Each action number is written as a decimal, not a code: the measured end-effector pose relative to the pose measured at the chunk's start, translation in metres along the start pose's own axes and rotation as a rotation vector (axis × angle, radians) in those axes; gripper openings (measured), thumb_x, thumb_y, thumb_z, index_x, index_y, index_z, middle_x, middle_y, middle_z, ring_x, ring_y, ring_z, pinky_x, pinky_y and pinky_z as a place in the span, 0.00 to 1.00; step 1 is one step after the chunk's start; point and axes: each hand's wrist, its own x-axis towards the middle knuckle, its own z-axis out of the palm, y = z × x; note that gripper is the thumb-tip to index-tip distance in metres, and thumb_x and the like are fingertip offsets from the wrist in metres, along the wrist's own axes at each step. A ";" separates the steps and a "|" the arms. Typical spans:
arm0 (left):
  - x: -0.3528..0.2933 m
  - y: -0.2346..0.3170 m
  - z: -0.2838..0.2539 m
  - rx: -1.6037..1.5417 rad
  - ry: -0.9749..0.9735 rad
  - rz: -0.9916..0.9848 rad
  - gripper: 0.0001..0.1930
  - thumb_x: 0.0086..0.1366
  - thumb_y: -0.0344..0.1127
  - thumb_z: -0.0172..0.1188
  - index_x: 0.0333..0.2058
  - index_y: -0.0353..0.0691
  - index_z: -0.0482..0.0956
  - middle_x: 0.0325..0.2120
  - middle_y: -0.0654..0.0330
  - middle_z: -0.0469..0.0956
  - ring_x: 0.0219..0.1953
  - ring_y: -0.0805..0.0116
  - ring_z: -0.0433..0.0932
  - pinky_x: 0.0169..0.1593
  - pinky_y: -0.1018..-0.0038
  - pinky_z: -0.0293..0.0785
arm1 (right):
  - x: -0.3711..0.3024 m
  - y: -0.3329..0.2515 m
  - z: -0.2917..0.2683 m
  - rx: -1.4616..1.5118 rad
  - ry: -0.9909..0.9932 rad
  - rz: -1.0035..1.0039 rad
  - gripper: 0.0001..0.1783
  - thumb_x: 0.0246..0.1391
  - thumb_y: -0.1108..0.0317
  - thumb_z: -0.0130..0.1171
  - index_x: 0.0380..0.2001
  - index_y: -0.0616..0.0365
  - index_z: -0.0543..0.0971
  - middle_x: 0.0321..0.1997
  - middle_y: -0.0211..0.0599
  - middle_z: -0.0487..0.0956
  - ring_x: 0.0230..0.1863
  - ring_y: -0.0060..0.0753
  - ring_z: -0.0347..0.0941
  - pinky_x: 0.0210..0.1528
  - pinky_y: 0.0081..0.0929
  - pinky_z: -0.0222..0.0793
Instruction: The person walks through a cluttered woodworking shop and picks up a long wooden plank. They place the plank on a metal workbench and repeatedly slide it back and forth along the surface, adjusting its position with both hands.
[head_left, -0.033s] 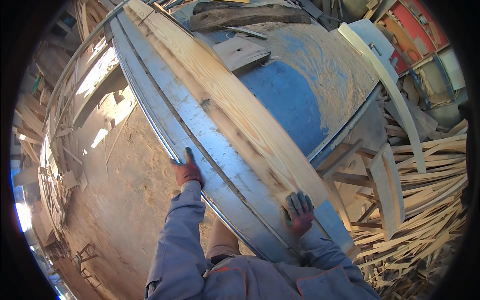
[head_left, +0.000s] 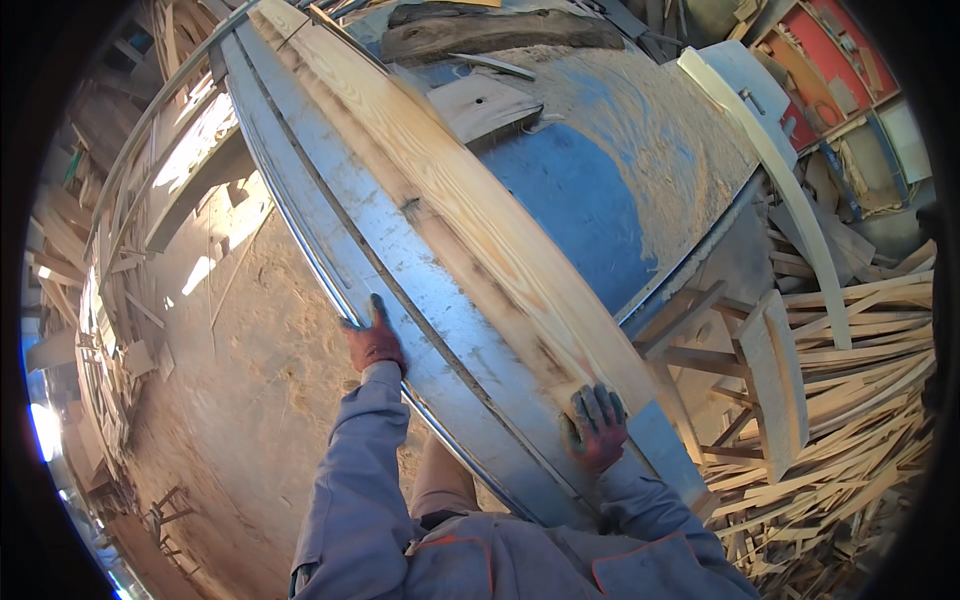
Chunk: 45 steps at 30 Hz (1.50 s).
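A long light-coloured wooden board (head_left: 470,200) with a dark, rough left edge lies lengthwise on a slotted metal machine table (head_left: 440,300). My right hand (head_left: 597,430), in a reddish glove with dark fingertips, rests flat on the board's near end, fingers stretched forward and thumb apart. At the table's left edge is my left hand (head_left: 376,340), gloved alike. Its thumb lies on the metal and its fingers curl over the rim, partly out of sight. The long slot runs between my two hands.
A blue surface (head_left: 570,200) strewn with shavings stands beyond the board. Right of it are a curved pale strip (head_left: 790,190), a wooden frame (head_left: 770,380) and heaped thin offcuts (head_left: 850,410). Sawdust covers the floor (head_left: 250,400) at left, with scrap wood along its far side.
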 end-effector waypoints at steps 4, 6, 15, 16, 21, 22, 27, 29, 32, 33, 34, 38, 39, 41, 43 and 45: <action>0.008 0.006 0.000 -0.019 0.080 0.034 0.57 0.60 0.79 0.61 0.72 0.37 0.62 0.60 0.38 0.78 0.61 0.37 0.78 0.62 0.49 0.74 | 0.009 -0.002 0.004 0.001 -0.018 -0.016 0.26 0.54 0.63 0.70 0.57 0.57 0.84 0.66 0.45 0.78 0.69 0.54 0.73 0.70 0.56 0.68; 0.011 0.009 -0.001 -0.018 0.085 0.029 0.56 0.59 0.79 0.61 0.72 0.37 0.63 0.61 0.38 0.78 0.61 0.38 0.78 0.63 0.49 0.74 | 0.014 -0.004 0.007 0.013 -0.014 -0.014 0.27 0.53 0.63 0.69 0.57 0.57 0.83 0.66 0.46 0.78 0.69 0.55 0.73 0.70 0.56 0.68; 0.026 0.021 -0.005 0.006 0.039 0.003 0.56 0.60 0.79 0.60 0.72 0.38 0.62 0.60 0.39 0.78 0.62 0.39 0.78 0.63 0.49 0.74 | 0.027 -0.009 0.014 0.013 -0.049 -0.012 0.28 0.54 0.62 0.69 0.59 0.57 0.82 0.68 0.47 0.77 0.70 0.56 0.72 0.70 0.57 0.67; 0.026 0.021 -0.004 0.010 0.035 -0.003 0.56 0.60 0.79 0.60 0.72 0.38 0.62 0.60 0.39 0.78 0.62 0.39 0.78 0.63 0.49 0.74 | 0.028 -0.009 0.015 0.007 -0.032 -0.018 0.28 0.54 0.62 0.69 0.59 0.57 0.82 0.68 0.47 0.77 0.70 0.56 0.72 0.70 0.57 0.67; 0.036 0.026 -0.004 -0.036 0.074 0.036 0.54 0.60 0.76 0.64 0.71 0.37 0.63 0.59 0.39 0.78 0.61 0.38 0.78 0.62 0.50 0.75 | 0.039 -0.014 0.018 -0.002 -0.037 -0.005 0.28 0.54 0.63 0.70 0.59 0.56 0.83 0.67 0.45 0.77 0.69 0.55 0.72 0.69 0.57 0.68; 0.037 0.028 -0.005 -0.047 0.100 0.052 0.54 0.60 0.75 0.65 0.70 0.37 0.64 0.59 0.38 0.79 0.60 0.38 0.78 0.62 0.50 0.75 | 0.043 -0.015 0.020 -0.016 -0.026 -0.013 0.27 0.54 0.63 0.70 0.58 0.56 0.83 0.67 0.45 0.78 0.69 0.55 0.73 0.69 0.57 0.68; 0.045 0.035 -0.008 -0.033 0.081 0.025 0.54 0.59 0.75 0.65 0.69 0.35 0.64 0.59 0.39 0.78 0.60 0.38 0.79 0.62 0.50 0.75 | 0.055 -0.021 0.024 -0.006 0.018 -0.008 0.27 0.54 0.63 0.71 0.57 0.55 0.83 0.66 0.43 0.78 0.68 0.54 0.73 0.69 0.56 0.69; 0.050 0.038 -0.008 -0.019 0.079 0.023 0.55 0.60 0.76 0.63 0.70 0.35 0.64 0.60 0.39 0.78 0.60 0.38 0.79 0.62 0.50 0.75 | 0.059 -0.022 0.026 0.000 0.019 -0.008 0.28 0.53 0.63 0.71 0.58 0.54 0.83 0.67 0.43 0.77 0.69 0.54 0.73 0.69 0.56 0.68; 0.060 0.041 -0.008 -0.007 0.044 -0.004 0.56 0.60 0.77 0.62 0.71 0.35 0.63 0.60 0.39 0.78 0.60 0.38 0.79 0.62 0.51 0.75 | 0.063 -0.022 0.029 -0.005 -0.007 -0.007 0.29 0.52 0.63 0.70 0.59 0.54 0.83 0.68 0.44 0.77 0.69 0.54 0.72 0.69 0.56 0.68; 0.063 0.042 -0.008 -0.010 0.033 -0.001 0.56 0.60 0.78 0.61 0.71 0.35 0.62 0.60 0.39 0.78 0.60 0.38 0.79 0.62 0.51 0.75 | 0.066 -0.022 0.030 -0.007 -0.015 -0.006 0.29 0.52 0.63 0.70 0.59 0.54 0.83 0.68 0.44 0.76 0.70 0.54 0.72 0.69 0.56 0.68; 0.065 0.043 -0.008 -0.010 0.031 0.001 0.56 0.60 0.78 0.61 0.72 0.35 0.62 0.60 0.39 0.78 0.60 0.38 0.79 0.62 0.51 0.75 | 0.067 -0.022 0.031 -0.009 -0.022 -0.005 0.30 0.51 0.63 0.70 0.59 0.54 0.82 0.69 0.44 0.76 0.70 0.55 0.72 0.69 0.57 0.68; 0.072 0.046 -0.008 -0.018 0.042 0.037 0.58 0.60 0.79 0.60 0.73 0.36 0.60 0.60 0.38 0.78 0.60 0.38 0.79 0.62 0.51 0.75 | 0.075 -0.025 0.034 -0.018 -0.025 -0.012 0.31 0.51 0.64 0.70 0.60 0.54 0.82 0.69 0.45 0.75 0.71 0.55 0.71 0.69 0.57 0.67; 0.074 0.047 -0.008 -0.017 0.039 0.034 0.58 0.60 0.79 0.60 0.73 0.36 0.60 0.60 0.37 0.78 0.60 0.38 0.79 0.62 0.51 0.75 | 0.076 -0.026 0.034 -0.016 -0.026 -0.012 0.31 0.51 0.64 0.70 0.61 0.54 0.81 0.69 0.44 0.76 0.70 0.55 0.71 0.69 0.57 0.67; 0.078 0.051 -0.009 0.002 0.050 0.023 0.58 0.60 0.79 0.59 0.73 0.36 0.59 0.59 0.36 0.78 0.60 0.38 0.79 0.61 0.51 0.75 | 0.080 -0.027 0.035 -0.013 -0.028 -0.009 0.32 0.51 0.64 0.70 0.61 0.54 0.81 0.68 0.44 0.76 0.70 0.55 0.71 0.69 0.58 0.67; 0.080 0.055 -0.011 0.007 0.031 0.008 0.58 0.60 0.79 0.59 0.73 0.35 0.59 0.59 0.36 0.78 0.60 0.38 0.79 0.62 0.51 0.75 | 0.085 -0.029 0.036 -0.009 -0.039 -0.003 0.32 0.51 0.63 0.70 0.61 0.54 0.81 0.67 0.44 0.76 0.70 0.55 0.71 0.69 0.58 0.67; 0.083 0.059 -0.013 0.003 0.009 -0.003 0.58 0.60 0.80 0.59 0.73 0.35 0.59 0.60 0.36 0.78 0.60 0.38 0.79 0.62 0.51 0.75 | 0.091 -0.030 0.037 -0.001 -0.035 -0.001 0.31 0.52 0.63 0.71 0.61 0.54 0.81 0.67 0.44 0.76 0.70 0.55 0.72 0.69 0.58 0.67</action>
